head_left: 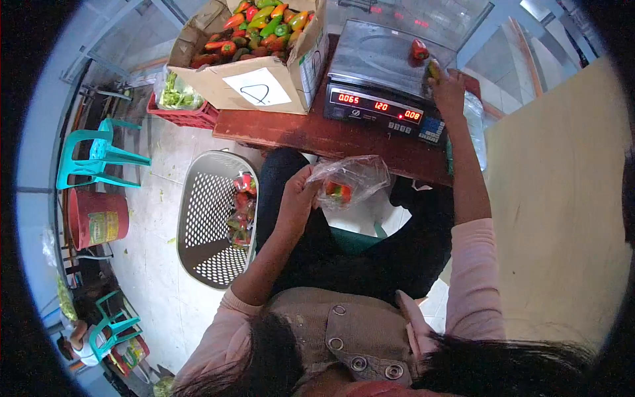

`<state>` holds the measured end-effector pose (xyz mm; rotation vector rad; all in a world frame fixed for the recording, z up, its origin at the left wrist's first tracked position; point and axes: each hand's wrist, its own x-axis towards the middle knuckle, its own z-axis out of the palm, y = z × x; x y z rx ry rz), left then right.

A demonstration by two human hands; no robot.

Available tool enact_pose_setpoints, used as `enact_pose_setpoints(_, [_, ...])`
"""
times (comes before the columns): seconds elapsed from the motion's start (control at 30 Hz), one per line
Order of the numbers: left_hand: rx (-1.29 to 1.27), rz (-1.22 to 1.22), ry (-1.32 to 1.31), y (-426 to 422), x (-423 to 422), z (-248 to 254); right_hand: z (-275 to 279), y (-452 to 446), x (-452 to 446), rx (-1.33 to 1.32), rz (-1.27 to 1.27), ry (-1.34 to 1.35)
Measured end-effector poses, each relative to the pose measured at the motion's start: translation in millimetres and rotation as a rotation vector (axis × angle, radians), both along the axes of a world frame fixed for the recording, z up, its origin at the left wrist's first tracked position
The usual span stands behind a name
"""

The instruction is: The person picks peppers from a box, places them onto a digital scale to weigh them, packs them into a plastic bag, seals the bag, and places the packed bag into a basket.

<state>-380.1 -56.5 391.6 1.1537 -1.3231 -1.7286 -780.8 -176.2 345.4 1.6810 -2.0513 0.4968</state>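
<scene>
My left hand (pixel 297 202) is closed on the rim of a clear plastic bag (pixel 368 173), held above my lap. Inside the bag lies a red pepper (pixel 338 192) with some green on it. Over the right side of the weighing scale (pixel 377 63), my right hand (pixel 448 92) has its fingers around a greenish-yellow pepper (pixel 433 69). Another red pepper (pixel 419 49) rests on the scale's metal plate, just beyond those fingers. Red digits on the display (pixel 377 106) read 0.065, 1.20 and 0.08.
A cardboard box (pixel 198 83) of mixed peppers stands left of the scale on a red-brown table (pixel 264 129). Below it, a basket (pixel 198 218) holds bagged peppers. Green chairs (pixel 99 155), a red bucket (pixel 99 215) and a person (pixel 83 341) are at left; a pale board (pixel 555 198) at right.
</scene>
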Motion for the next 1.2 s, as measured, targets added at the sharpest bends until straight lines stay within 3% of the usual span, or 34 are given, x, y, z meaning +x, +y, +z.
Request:
enact_pose_setpoints(0.17, [0.065, 0.003, -0.029, 4, -8, -1, -6, 2, 9, 0.049, -0.032, -0.257])
enact_pose_setpoints(0.27, [0.061, -0.016, -0.073, 5, -11, -3, 0, 20, 12, -0.21, 0.114, -0.434])
enact_pose_setpoints(0.37, [0.05, -0.015, -0.051, 8, -16, -12, 62, 87, 61, -0.22, 0.262, -1.298])
enact_pose_setpoints(0.5, [0.069, -0.027, -0.052, 14, -23, -22, 100, 197, 136, 0.251, 0.445, -1.355])
enact_pose_setpoints(0.57, [0.042, -0.038, -0.073, 20, -29, -18, 98, 225, 165, 0.457, 0.463, -1.14])
enact_pose_setpoints(0.73, [-0.251, -0.071, -0.196, 46, -43, -14, 36, 244, 212, 0.297, 0.392, -0.898])
enact_pose_setpoints(0.83, [-0.255, -0.168, -0.284, 68, -45, -11, -6, 238, 227, 0.169, 0.224, -1.175])
enact_pose_setpoints(0.93, [-0.211, -0.139, -0.224, 74, -43, -11, -40, 237, 242, -0.016, 0.342, -1.712])
enact_pose_setpoints(1.03, [-0.232, -0.103, -0.207, 59, -36, -11, -9, 238, 244, 0.201, 0.267, -1.559])
enact_pose_setpoints(1.13, [-0.264, -0.048, -0.131, 48, -28, -22, 20, 226, 243, 0.352, 0.305, -1.127])
enact_pose_setpoints(1.2, [-0.249, -0.022, -0.075, 41, -24, -21, 17, 216, 234, 0.356, 0.447, -1.07])
